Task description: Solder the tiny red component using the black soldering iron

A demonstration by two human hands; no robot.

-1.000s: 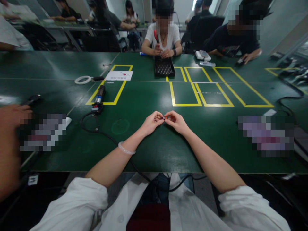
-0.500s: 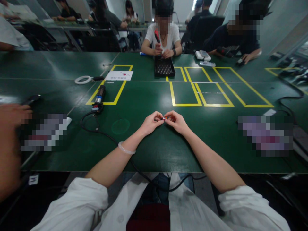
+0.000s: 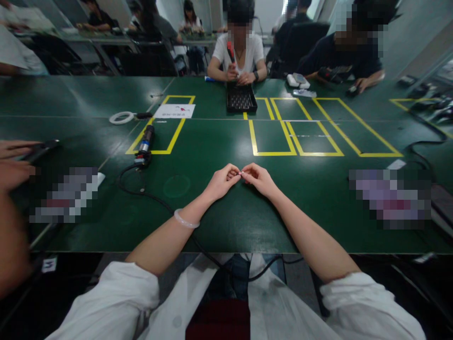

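My left hand [image 3: 222, 182] and my right hand [image 3: 261, 180] meet just above the green table [image 3: 230, 226], fingertips touching. Both are closed in a pinch, thumbs against curled fingers. Whatever lies between the tips is tiny and almost wholly covered; I cannot make out its kind. To the left of my hands, a corded cylindrical tool [image 3: 146, 141], black with a silver and blue band, lies on the table, and its black cable [image 3: 155, 196] runs under my left forearm.
Yellow tape rectangles [image 3: 274, 153] mark the table. A printed sheet [image 3: 175, 111] and a white ring [image 3: 121, 117] lie left of centre. Opposite, a person handles a red-and-black tool above a black tray [image 3: 241, 99]. A co-worker's hands [image 3: 16, 163] are at far left. Blurred-out items flank me.
My fingers have shifted slightly, and the small orange-and-white bit seen between them before is now mostly covered. The co-worker's hands at left have moved onto a dark object.
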